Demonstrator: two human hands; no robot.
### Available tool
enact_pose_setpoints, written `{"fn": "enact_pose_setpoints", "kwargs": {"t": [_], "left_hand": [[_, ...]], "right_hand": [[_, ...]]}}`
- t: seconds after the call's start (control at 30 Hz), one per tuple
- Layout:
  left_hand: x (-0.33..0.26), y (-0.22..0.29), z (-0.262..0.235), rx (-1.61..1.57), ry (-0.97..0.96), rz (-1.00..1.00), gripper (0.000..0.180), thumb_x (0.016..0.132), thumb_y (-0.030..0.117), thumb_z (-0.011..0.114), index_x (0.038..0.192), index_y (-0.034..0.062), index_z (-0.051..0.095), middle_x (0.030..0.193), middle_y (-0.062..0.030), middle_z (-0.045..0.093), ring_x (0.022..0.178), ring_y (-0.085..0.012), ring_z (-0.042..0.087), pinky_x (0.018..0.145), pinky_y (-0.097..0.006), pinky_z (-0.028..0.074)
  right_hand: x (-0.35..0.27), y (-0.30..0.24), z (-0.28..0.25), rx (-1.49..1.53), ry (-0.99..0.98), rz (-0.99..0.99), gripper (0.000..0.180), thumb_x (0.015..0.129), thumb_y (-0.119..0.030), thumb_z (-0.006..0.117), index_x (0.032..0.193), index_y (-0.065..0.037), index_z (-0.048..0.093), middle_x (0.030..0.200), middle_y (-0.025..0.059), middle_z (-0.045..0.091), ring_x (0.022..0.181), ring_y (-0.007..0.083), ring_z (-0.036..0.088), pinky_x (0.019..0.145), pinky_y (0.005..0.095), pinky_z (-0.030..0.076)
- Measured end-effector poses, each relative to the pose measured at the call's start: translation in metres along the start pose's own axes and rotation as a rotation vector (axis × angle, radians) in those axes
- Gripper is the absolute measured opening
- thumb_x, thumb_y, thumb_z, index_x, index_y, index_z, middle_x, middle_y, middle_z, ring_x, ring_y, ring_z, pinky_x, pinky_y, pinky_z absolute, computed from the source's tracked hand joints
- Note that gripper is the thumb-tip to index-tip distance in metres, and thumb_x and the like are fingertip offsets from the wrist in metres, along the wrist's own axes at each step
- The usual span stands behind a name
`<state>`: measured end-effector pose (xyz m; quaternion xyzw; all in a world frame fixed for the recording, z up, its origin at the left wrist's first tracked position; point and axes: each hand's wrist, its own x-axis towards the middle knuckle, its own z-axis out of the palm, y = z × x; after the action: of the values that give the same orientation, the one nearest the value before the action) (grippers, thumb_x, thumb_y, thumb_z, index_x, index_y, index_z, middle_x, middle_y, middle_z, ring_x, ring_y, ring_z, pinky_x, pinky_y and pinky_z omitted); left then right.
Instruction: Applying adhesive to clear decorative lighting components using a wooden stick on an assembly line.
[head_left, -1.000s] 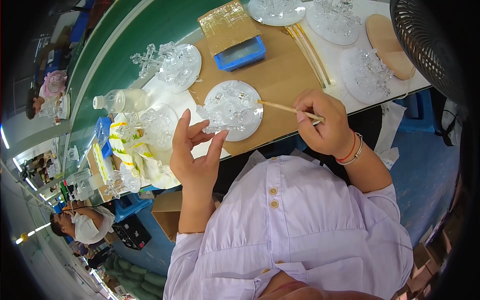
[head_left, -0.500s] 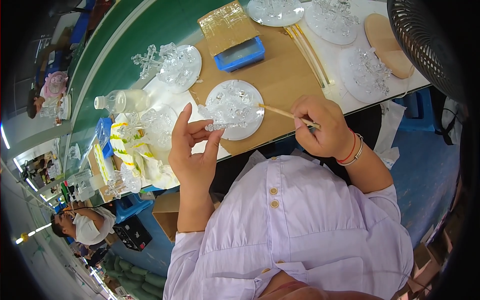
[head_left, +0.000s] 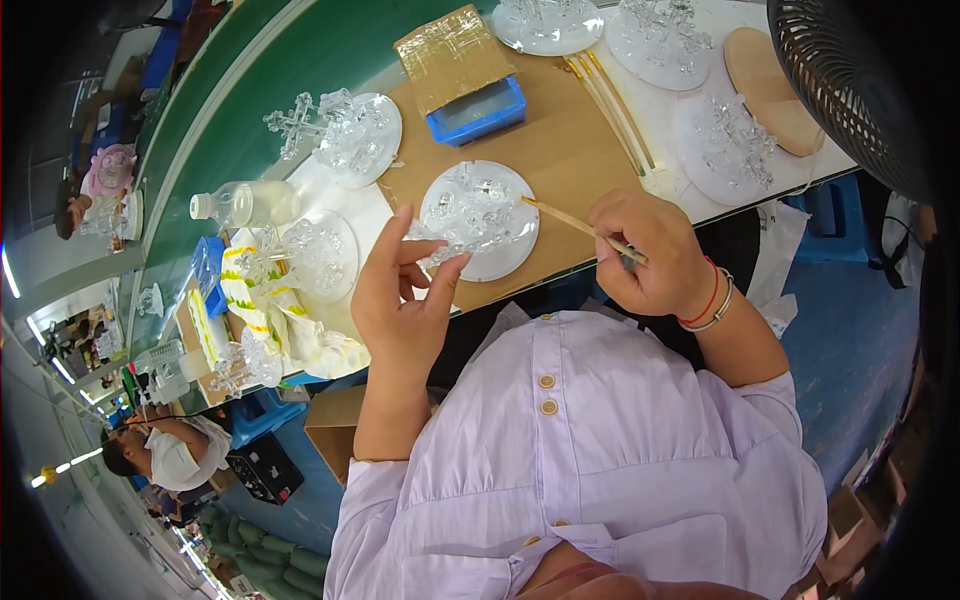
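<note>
My left hand (head_left: 403, 305) pinches the near edge of a clear, crystal-like ornament (head_left: 470, 215) between thumb and fingers. The ornament sits on a round white disc (head_left: 497, 262) in front of me. From the right, my right hand (head_left: 645, 250) grips a thin wooden-handled brush (head_left: 570, 220), its tip at the disc's right edge by the clear pieces. Whether the tip touches them I cannot tell. A similar clear ornament with a cross shape (head_left: 292, 125) lies on another disc (head_left: 385, 125) to the upper left.
Beyond the disc stands a blue tub (head_left: 480, 122) partly covered by a cardboard flap (head_left: 450, 60). Several brushes (head_left: 612, 115) lie on the brown cardboard (head_left: 560, 130). A clear bottle (head_left: 245, 203) and a patterned cloth (head_left: 265, 290) are at left. A black fan (head_left: 850, 90) stands far right.
My left hand has shifted slightly right, and the ornament and its disc with it. The brush has moved a little to the right too, its tip slightly higher on the disc's edge.
</note>
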<state>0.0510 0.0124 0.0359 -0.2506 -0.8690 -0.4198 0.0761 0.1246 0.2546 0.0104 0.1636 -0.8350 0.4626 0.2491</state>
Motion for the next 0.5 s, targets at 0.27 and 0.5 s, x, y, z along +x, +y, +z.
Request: {"fn": "enact_pose_setpoints", "kwargs": {"t": [0.27,0.5], "left_hand": [[0.003,0.004,0.018,-0.009,0.031,0.156,0.063,0.07,0.006,0.084,0.126,0.0052,0.056,0.079,-0.0014,0.066,0.053,-0.0015,0.041,0.046,-0.016,0.031],[0.004,0.005,0.02,-0.01,0.041,0.144,0.063,0.069,0.008,0.085,0.126,0.0058,0.057,0.076,-0.0004,0.064,0.053,-0.0016,0.04,0.046,-0.016,0.03]], "right_hand": [[-0.001,0.003,-0.011,-0.042,0.015,0.055,0.017,0.072,0.007,0.055,0.086,-0.001,0.05,0.077,0.0138,0.057,0.06,0.0257,0.054,0.054,0.0307,0.043],[-0.002,0.007,-0.008,-0.048,0.005,0.035,0.017,0.071,0.009,0.055,0.085,0.0,0.049,0.076,0.014,0.056,0.06,0.0261,0.055,0.054,0.0314,0.043]]}}
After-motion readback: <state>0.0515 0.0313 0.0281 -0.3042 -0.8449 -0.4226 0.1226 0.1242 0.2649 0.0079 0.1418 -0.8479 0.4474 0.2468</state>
